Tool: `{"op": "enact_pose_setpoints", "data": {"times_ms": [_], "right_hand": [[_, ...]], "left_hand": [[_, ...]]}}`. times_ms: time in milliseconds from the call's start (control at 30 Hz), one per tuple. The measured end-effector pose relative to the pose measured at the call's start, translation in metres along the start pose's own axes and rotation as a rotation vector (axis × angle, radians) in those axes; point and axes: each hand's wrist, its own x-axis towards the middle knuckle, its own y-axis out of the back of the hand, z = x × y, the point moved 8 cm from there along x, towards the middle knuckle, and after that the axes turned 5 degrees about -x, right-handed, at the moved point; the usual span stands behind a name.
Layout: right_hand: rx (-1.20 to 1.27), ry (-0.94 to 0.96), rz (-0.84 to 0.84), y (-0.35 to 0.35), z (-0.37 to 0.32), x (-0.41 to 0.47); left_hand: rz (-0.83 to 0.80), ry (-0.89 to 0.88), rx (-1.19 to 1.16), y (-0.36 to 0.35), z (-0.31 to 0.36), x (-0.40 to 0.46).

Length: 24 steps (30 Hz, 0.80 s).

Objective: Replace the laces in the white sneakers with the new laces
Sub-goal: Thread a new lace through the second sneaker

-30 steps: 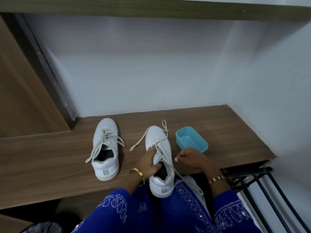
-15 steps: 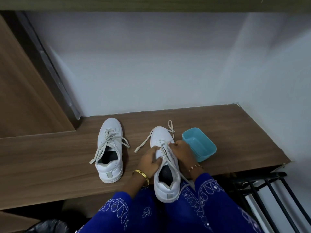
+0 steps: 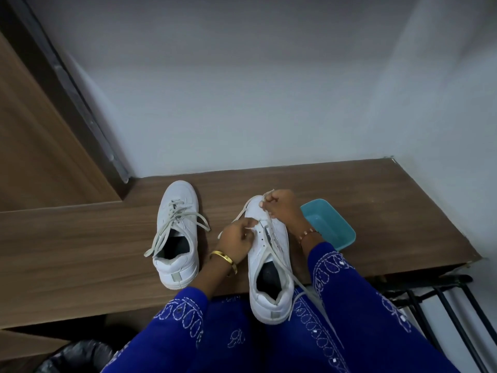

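Two white sneakers stand on a wooden shelf [image 3: 376, 200], toes toward the wall. The left sneaker [image 3: 176, 238] is laced, its off-white ends lying loose over its sides. The right sneaker [image 3: 269, 267] overhangs the shelf's front edge above my lap. My left hand [image 3: 238, 238] presses on its left side and pinches a strand of the off-white lace [image 3: 279, 261]. My right hand [image 3: 279, 204] sits over the toe end and pinches the lace near the lowest eyelets. One long lace end trails down past the heel onto my blue clothing.
A teal plastic tub [image 3: 329, 224] stands just right of the right sneaker, touching my right wrist area. A white wall closes the back and right. A black metal rack [image 3: 441, 297] is below the shelf at right, a dark bin bag [image 3: 78, 356] at lower left.
My right hand has moved up from the sneaker's middle to its toe end, pulling the lace. My left hand has shifted slightly and now pinches a lace strand. The camera has tilted down a little.
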Motion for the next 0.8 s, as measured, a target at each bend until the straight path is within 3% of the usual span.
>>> {"op": "enact_pose_setpoints", "data": {"times_ms": [200, 433, 633, 800], "right_hand": [[0.146, 0.086, -0.003, 0.018, -0.048, -0.002], [0.354, 0.204, -0.031, 0.046, -0.118, -0.012], [0.207, 0.337, -0.012, 0.059, -0.149, -0.012], [0.009, 0.202, -0.009, 0.044, -0.096, -0.018]], "left_hand": [[-0.023, -0.153, 0.114, -0.004, 0.028, 0.020], [-0.091, -0.054, -0.068, -0.012, 0.044, 0.034], [0.059, 0.101, -0.582, 0.018, 0.041, 0.036], [0.246, 0.191, -0.969, 0.056, 0.029, 0.030]]}}
